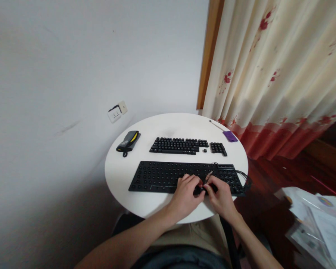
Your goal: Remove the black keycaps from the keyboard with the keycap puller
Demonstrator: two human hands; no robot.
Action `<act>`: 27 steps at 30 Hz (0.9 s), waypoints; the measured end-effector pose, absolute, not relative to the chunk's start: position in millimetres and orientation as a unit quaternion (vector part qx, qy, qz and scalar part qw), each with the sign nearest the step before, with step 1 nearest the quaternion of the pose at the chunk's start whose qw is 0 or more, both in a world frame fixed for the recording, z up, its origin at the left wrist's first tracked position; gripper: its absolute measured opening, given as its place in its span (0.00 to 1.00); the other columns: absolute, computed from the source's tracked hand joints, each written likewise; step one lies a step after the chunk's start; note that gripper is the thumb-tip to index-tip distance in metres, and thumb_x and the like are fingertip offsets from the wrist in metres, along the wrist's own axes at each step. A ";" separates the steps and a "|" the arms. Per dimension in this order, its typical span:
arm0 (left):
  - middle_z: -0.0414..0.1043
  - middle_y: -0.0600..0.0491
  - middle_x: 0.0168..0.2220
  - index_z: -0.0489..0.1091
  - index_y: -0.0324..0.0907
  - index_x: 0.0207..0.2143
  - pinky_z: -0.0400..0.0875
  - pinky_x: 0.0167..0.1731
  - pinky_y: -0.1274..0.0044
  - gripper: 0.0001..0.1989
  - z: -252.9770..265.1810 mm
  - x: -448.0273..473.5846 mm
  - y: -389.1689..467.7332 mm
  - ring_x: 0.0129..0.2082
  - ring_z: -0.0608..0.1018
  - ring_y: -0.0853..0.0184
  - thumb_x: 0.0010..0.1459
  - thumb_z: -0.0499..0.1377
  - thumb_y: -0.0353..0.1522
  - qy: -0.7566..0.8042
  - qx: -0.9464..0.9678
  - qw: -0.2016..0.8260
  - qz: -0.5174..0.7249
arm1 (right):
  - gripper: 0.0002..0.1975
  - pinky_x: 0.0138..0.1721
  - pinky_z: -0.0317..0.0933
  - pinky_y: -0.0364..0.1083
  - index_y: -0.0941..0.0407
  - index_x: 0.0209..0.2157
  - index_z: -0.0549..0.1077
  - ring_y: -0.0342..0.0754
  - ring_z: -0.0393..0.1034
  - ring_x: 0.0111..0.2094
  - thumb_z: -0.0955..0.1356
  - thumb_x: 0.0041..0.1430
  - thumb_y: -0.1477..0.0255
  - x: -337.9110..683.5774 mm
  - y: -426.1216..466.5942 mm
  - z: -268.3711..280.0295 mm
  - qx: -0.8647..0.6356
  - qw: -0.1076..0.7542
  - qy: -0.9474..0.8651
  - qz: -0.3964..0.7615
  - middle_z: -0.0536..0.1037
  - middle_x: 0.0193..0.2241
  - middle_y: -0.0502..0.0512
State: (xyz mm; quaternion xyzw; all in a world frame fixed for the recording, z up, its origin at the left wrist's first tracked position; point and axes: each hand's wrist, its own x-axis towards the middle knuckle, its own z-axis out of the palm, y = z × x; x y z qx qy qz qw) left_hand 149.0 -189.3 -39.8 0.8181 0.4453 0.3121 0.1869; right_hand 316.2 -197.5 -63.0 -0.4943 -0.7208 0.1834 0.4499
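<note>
A black keyboard [159,175] with its keycaps off lies across the near part of the round white table [123,186]. Over its lower right half, my left hand [187,189] is closed, fingertips pinched around something small and dark that I cannot make out. Close against it, my right hand [220,194] grips a thin dark tool [210,174] with a silvery end pointing up and away. The fingertips of both hands nearly meet and hide the keys beneath. Beyond the keyboard, black keycaps [175,145] lie in rows, with a number-pad block [217,148] of them to the right.
One loose keycap [204,151] sits between the two blocks. A grey and yellow pouch [128,141] lies at the left, and a purple cloth piece [230,136] at the far right edge. The keyboard's cable [245,178] loops over the right rim. Plastic bags [319,220] are at lower right.
</note>
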 end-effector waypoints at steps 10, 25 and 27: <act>0.75 0.54 0.37 0.70 0.43 0.33 0.62 0.42 0.71 0.07 -40.2 146.5 -187.1 0.42 0.71 0.62 0.55 0.66 0.30 0.433 0.820 0.196 0.319 | 0.09 0.33 0.60 0.45 0.54 0.27 0.67 0.48 0.69 0.29 0.64 0.63 0.74 316.0 -199.3 -60.7 -0.490 0.464 -0.714 0.188 0.75 0.27 0.52; 0.75 0.54 0.40 0.71 0.44 0.37 0.62 0.45 0.71 0.05 -34.2 146.9 -191.6 0.43 0.73 0.63 0.58 0.63 0.29 0.429 0.801 0.215 0.358 | 0.08 0.32 0.61 0.45 0.55 0.27 0.71 0.48 0.70 0.29 0.66 0.61 0.72 312.0 -197.6 -57.7 -0.506 0.521 -0.659 0.195 0.77 0.26 0.52; 0.75 0.54 0.40 0.72 0.44 0.38 0.63 0.46 0.71 0.05 -33.4 145.2 -191.4 0.43 0.73 0.63 0.58 0.64 0.29 0.427 0.798 0.219 0.365 | 0.08 0.32 0.62 0.45 0.55 0.28 0.72 0.48 0.70 0.29 0.67 0.61 0.72 311.6 -198.5 -57.1 -0.506 0.532 -0.647 0.204 0.77 0.27 0.52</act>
